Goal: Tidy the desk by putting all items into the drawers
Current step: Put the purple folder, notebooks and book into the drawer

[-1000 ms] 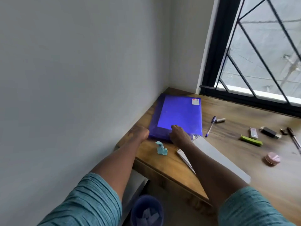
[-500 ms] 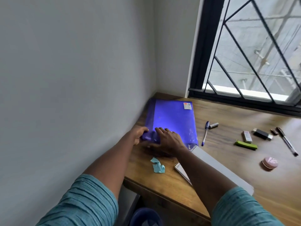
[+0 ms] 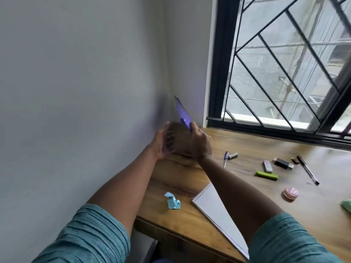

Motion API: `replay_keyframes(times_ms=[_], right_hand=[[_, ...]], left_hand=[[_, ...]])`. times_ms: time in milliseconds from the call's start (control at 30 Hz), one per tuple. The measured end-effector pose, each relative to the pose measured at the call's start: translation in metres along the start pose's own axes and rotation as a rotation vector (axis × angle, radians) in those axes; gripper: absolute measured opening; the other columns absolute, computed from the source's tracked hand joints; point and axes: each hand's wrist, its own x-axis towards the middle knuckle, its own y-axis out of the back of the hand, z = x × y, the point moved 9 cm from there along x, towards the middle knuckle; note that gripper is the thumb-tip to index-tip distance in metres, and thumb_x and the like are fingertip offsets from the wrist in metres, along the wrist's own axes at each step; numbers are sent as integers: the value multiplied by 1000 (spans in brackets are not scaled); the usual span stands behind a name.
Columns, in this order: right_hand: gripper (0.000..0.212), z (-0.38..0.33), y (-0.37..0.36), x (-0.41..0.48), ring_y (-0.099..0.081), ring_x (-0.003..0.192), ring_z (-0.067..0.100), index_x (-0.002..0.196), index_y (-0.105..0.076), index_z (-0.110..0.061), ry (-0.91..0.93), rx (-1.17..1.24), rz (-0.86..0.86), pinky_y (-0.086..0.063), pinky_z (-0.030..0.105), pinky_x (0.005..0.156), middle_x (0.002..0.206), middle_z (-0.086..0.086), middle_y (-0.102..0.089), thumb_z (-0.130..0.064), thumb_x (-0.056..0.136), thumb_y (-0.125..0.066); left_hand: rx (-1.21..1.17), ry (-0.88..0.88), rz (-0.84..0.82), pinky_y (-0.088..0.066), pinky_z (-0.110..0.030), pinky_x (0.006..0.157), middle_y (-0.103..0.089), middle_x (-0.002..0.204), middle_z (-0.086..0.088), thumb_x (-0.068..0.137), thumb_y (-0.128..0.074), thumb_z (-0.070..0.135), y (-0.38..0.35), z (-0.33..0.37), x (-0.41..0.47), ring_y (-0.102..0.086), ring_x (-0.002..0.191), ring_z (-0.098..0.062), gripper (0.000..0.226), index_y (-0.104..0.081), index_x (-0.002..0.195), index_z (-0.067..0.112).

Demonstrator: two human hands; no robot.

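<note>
Short teal sleeves with fine horizontal ribbing; bare forearms.

Glossy plastic folder, smooth wood-grain desk, paper notepad

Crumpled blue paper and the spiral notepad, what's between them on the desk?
Nothing; the head view shows only bare desk wood between the crumpled blue paper and the spiral notepad.

Plain pale grey wall fills the left; upper right, daylight comes through a black-framed window with diagonal metal grille, onto the brown wood-grain desk lower right.
</note>
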Motion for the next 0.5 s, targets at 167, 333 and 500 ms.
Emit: replay_keyframes(times_ms=[167, 333, 500], right_hand=[[37, 18, 69, 3, -62, 47, 39, 105, -69, 0, 24, 130, 269, -47, 35, 40, 63, 22, -67, -20, 84, -45], [30, 62, 98, -2, -65, 69, 44, 107, -69, -10, -201, 334, 84, -54, 45, 64, 79, 25, -69, -18, 86, -50], [28, 99, 148, -23, -71, 77, 35, 108, -69, -16, -424, 674, -22, -58, 54, 67, 93, 18, -71, -4, 86, -59]], left_hand=[[11, 12, 46, -29, -24, 57, -48, 73, 2, 89, -50, 52, -15, -34, -26, -42, 62, -12, 33, -55, 79, 20], [58, -39, 30, -19, -25, 52, -47, 59, 4, 89, -50, 50, -30, -46, -61, -30, 56, -10, 33, -51, 71, 22], [98, -180, -16, -40, -19, 54, -75, 87, 1, 99, -42, 33, -55, -39, -110, -55, 62, -6, 19, -57, 106, 27]])
